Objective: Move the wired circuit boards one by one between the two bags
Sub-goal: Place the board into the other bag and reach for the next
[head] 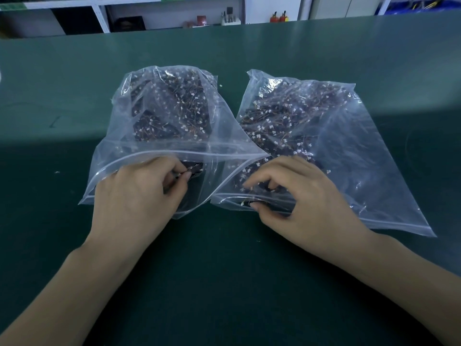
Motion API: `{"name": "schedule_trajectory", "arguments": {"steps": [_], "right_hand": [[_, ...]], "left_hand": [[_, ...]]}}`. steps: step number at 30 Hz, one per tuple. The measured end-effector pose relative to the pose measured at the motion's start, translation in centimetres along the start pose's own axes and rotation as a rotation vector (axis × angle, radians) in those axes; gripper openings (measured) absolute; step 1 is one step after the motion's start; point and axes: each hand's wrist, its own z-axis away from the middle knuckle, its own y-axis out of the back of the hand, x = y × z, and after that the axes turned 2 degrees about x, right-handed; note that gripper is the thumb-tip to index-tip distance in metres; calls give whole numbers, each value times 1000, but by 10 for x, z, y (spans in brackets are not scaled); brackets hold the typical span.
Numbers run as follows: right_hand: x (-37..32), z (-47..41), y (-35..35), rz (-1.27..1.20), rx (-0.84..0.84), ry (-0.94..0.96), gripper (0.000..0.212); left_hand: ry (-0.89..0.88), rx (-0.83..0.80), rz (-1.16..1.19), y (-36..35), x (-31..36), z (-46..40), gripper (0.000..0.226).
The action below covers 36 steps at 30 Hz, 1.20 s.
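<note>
Two clear zip bags lie side by side on the green bench (pixel 249 283), their open mouths toward the person and their near corners touching. Both are packed with dark circuit boards trailing thin orange wires and small white plugs.

The left hand (pixel 136 193) sits in the mouth of the left bag (pixel 139 146). Its grip is together: thumb and fingertips pinch a dark circuit board (pixel 193 169) just inside the opening, near the bag's zip strip. The rest of that bag's boards are heaped at its far end.

The right hand (pixel 296 196) rests at the mouth of the right bag (pixel 361 158). Its fingers are curled over the top layer of plastic, and the thumb lies below at the bag's lower lip, against dark boards there. Whether this grip is clamped on a board or only on the plastic cannot be told.

White shelves (pixel 99 11) with small items stand beyond the bench's far edge.
</note>
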Motion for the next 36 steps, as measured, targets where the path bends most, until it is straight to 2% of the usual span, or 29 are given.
{"name": "schedule_trajectory", "arguments": {"steps": [5,7,12,17,23,25,30,36], "right_hand": [[-6,2,2,-42,-24,-6,39],[-7,2,1,-74,3,-2,38],[-5,0,2,-125,67,27,33],[-2,-1,0,-144,158,165,11],[-2,-2,-1,-187,186,192,7],[-3,-1,0,-246,184,164,6],[-6,1,1,-350,169,66,7],[-8,2,0,-338,140,23,3]], "left_hand": [[-138,145,124,4,9,1,11],[-162,187,151,6,16,4,12],[-296,198,239,8,32,12,15],[-373,191,262,11,44,17,17],[-318,151,309,10,47,18,14],[-274,95,382,10,47,19,9],[-205,-3,480,2,49,22,14],[-174,-14,520,-2,47,22,13]]}}
